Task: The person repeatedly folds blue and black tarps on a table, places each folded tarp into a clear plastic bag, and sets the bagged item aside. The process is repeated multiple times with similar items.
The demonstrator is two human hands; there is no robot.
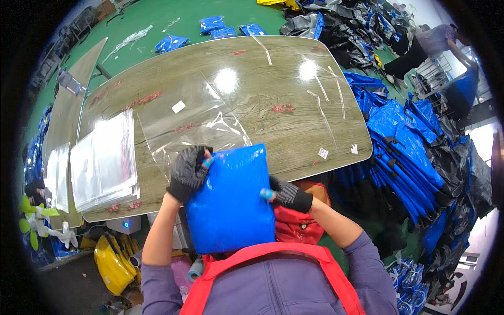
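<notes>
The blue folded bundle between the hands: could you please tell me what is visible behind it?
Beyond the blue bundle, clear plastic lies on the wood-patterned table, and red material shows at the bundle's right. Whatever is directly behind, including some table edge, is covered.

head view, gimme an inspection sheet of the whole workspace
Surface: glossy wood-patterned table with red marks
Job's things: blue package held at the near edge; clear plastic lying beyond it
Clutter: stack of clear bags at left; white slips scattered
Hands: left hand and right hand, dark-gloved, both holding the package
Cables: none clearly made out
Surroundings: green floor; blue packets beyond; blue and black pile right; another person upper right
</notes>
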